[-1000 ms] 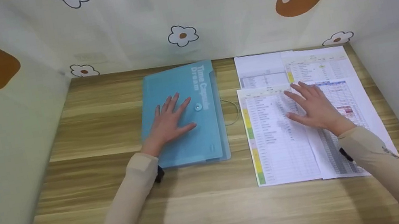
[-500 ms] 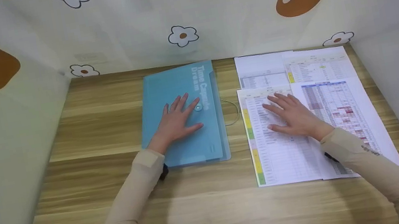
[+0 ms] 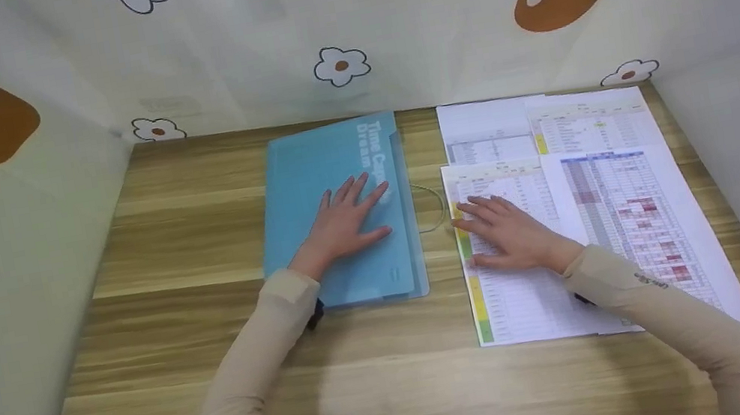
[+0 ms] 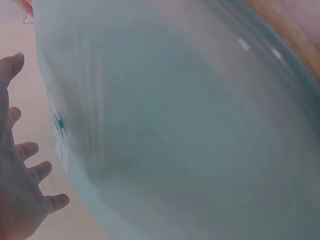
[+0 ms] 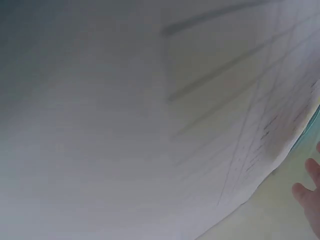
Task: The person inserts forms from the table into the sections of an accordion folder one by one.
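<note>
My left hand (image 3: 347, 225) is spread over the blue plastic document folder (image 3: 323, 155), its fingers straight and fanned toward the back right. The hand covers the folder's snap in the head view, but the green snap (image 4: 59, 124) shows in the left wrist view. Over the left printed sheet (image 3: 531, 301) is my right hand (image 3: 508, 232), fingers extended and apart, fingertips at the sheet's coloured left edge. Beside it lies a second printed sheet (image 3: 647, 227) with a blue header and red cells. Neither hand grips anything.
More printed papers (image 3: 483, 115) lie behind the two sheets, against the back curtain (image 3: 237, 56). A thin elastic loop (image 3: 440, 204) sticks out from the folder's right side. Wood-grain table (image 3: 157, 336) runs along the left and front.
My right hand has slid left across the papers, from the seam between the sheets to the left sheet's edge. My left hand has shifted slightly right over the folder, which stays put.
</note>
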Demonstrator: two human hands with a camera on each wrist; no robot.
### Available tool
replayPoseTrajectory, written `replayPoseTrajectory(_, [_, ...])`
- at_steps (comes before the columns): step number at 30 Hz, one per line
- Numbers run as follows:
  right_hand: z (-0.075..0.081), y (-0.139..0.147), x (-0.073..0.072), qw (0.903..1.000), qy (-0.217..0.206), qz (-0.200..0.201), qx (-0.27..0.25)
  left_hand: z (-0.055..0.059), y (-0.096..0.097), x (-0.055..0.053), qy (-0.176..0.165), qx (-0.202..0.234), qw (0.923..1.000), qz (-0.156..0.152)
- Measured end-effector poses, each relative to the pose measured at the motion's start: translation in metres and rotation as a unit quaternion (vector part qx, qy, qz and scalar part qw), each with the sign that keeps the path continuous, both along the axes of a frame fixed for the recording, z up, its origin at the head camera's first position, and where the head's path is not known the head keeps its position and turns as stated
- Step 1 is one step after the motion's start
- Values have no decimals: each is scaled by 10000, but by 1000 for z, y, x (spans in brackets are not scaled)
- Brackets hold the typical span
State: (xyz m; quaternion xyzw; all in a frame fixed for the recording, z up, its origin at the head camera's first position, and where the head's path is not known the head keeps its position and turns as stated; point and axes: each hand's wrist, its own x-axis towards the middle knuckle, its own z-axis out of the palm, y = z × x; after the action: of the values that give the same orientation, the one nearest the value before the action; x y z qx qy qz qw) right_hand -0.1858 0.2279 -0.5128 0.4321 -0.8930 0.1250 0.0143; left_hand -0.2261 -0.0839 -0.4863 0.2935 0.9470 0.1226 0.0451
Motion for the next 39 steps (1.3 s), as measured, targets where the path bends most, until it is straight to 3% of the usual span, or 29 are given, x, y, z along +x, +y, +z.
replayPoseTrajectory(11, [-5,-31,7,9975,21,701,-128,-2,13,-3,-26,-96,10000,7])
replayPoseTrajectory(21, [-4,-43,14,9936,-74,1087,307,-5,21,-6,-118,-39,9998,122])
replayPoseTrajectory(30, [-5,-44,15,9905,-124,1314,382,-3,33,-8,-14,-221,9986,481])
replayPoseTrajectory(39, [-6,-44,15,9895,-195,1347,481,-4,45,-5,-190,-685,9927,976])
